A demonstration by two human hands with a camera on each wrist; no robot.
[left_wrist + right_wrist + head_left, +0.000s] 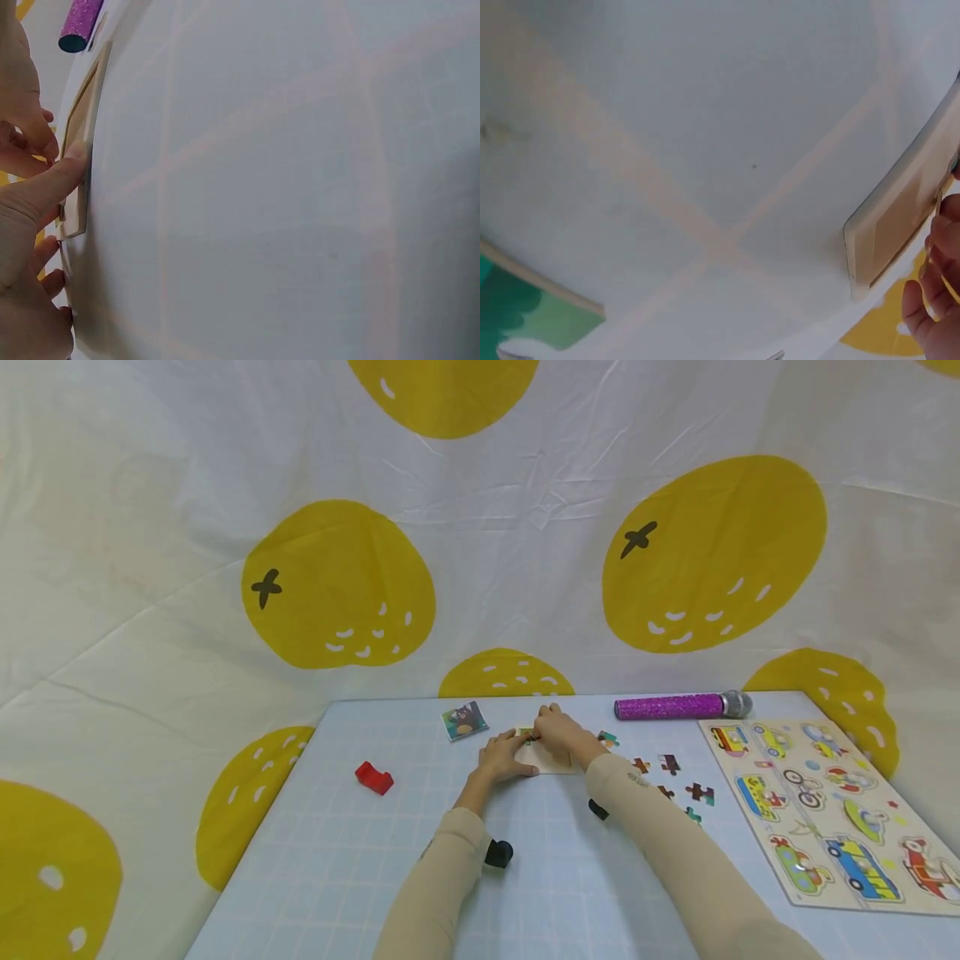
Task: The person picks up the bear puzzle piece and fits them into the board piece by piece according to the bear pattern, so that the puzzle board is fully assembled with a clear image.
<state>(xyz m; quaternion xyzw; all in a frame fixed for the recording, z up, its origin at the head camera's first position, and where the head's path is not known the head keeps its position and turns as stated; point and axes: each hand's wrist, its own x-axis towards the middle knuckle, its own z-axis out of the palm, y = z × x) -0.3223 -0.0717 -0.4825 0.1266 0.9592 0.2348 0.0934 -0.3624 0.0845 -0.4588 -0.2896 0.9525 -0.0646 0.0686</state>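
Observation:
A shallow wooden puzzle tray [557, 764] lies on the table between my hands, with a few colored bits at its far left part. My left hand [502, 757] holds its left end; in the left wrist view the thumb [56, 184] lies across the tray's rim. Over the tray, my right hand [562, 733] pinches a thin puzzle piece [937, 204], seen edge-on in the right wrist view. Its picture is mostly hidden by the fingers. Several loose jigsaw pieces [699, 793] are scattered to the right of the tray.
A small picture card [464, 720] lies behind on the left, a red block [374, 778] further left. At the back right is a purple glitter microphone [670, 707]. A vehicle peg puzzle board [813, 814] covers the right side. A patterned cloth hangs behind the table.

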